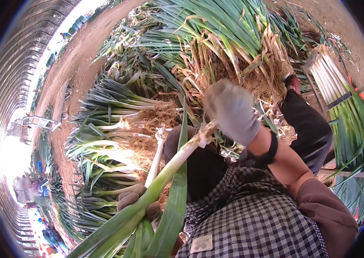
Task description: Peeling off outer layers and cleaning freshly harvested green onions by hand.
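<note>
My left hand [131, 198], at the lower left, is closed around the stalk of a long green onion [174, 164]. The onion slants up to the right, its green leaves toward the lower edge and its root end pointing at my right hand. My right hand [230, 112], in a pale grey glove with a dark band at the wrist, is at the root end. Motion smears its fingers, so their grip is unclear. Beside the stalk, a second white onion shaft [155, 161] runs down behind my left hand; whether it is held too is hidden.
Rooted green onions [109, 148] lie in a pile at the left. A taller heap [220, 38] stands beyond my hands. At the right, a bundle of cleaned onions [339, 92] with white shafts rests on a rack, bound by a dark band [339, 100]. My dark-trousered leg [304, 124] extends between.
</note>
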`<state>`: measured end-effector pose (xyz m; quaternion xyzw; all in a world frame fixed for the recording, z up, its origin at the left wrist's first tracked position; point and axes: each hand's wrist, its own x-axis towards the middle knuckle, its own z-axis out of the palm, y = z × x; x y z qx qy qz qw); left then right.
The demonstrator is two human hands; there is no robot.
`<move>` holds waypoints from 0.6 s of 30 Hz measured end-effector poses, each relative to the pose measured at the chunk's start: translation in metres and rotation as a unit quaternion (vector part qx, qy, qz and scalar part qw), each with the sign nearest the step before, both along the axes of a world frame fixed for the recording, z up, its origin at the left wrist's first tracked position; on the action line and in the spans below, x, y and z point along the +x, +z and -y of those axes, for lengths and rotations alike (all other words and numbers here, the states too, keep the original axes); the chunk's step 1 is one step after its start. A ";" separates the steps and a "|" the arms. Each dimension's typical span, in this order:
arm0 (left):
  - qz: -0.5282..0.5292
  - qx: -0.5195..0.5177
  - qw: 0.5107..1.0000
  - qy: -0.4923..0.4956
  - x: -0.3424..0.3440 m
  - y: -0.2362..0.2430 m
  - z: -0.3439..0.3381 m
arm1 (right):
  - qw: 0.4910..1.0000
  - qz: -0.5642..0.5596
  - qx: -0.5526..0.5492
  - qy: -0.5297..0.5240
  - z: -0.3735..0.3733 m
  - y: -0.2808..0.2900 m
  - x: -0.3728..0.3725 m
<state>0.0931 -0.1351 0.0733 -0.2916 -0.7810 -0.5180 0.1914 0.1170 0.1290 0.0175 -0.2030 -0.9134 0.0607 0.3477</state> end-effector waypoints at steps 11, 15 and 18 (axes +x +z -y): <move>0.054 0.058 0.997 -0.025 -0.003 -0.027 0.011 | 0.961 -0.156 -0.005 0.228 0.116 0.034 -0.015; -0.080 0.046 0.985 -0.143 -0.019 -0.033 0.019 | 0.980 0.033 -0.039 0.190 0.093 0.041 -0.049; -0.120 0.048 0.962 -0.240 -0.025 -0.024 0.021 | 0.986 0.097 -0.012 0.135 0.067 0.025 -0.068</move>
